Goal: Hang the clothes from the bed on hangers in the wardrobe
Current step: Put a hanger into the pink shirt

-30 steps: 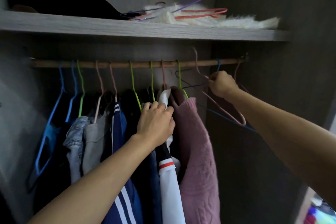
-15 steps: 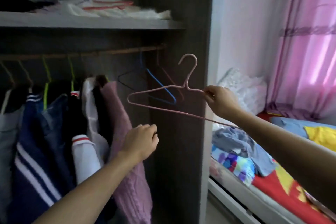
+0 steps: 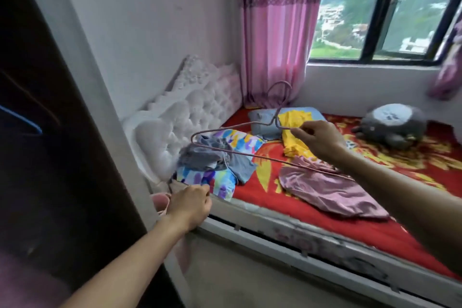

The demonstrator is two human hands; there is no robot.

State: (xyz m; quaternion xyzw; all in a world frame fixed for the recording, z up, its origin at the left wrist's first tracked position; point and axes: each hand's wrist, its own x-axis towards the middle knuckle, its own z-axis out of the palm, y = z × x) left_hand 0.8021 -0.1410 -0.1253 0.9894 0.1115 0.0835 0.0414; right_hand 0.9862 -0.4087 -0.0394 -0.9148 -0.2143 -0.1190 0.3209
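Note:
My right hand (image 3: 318, 139) pinches a pink wire hanger (image 3: 240, 127) by its neck and holds it in the air over the bed (image 3: 325, 212). On the red bedspread lie a crumpled grey garment (image 3: 212, 157), a yellow garment (image 3: 295, 132) and a dusty-pink garment (image 3: 325, 190). My left hand (image 3: 190, 205) hovers at the bed's near corner, just below the grey garment, its fingers loosely curled and holding nothing. The dark wardrobe (image 3: 50, 132) edge fills the left side.
A white tufted headboard (image 3: 185, 112) stands against the wall. Colourful pillows (image 3: 220, 182) lie under the grey garment, a blue pillow (image 3: 265, 117) behind. A grey plush toy (image 3: 392, 125) sits far right. A pink curtain (image 3: 275, 27) and a window are behind the bed.
I turned from the wardrobe rail to the bed. My right hand took the pink hanger off the rail and carried it over the bed; my left hand left the hung clothes and dropped towards the bed.

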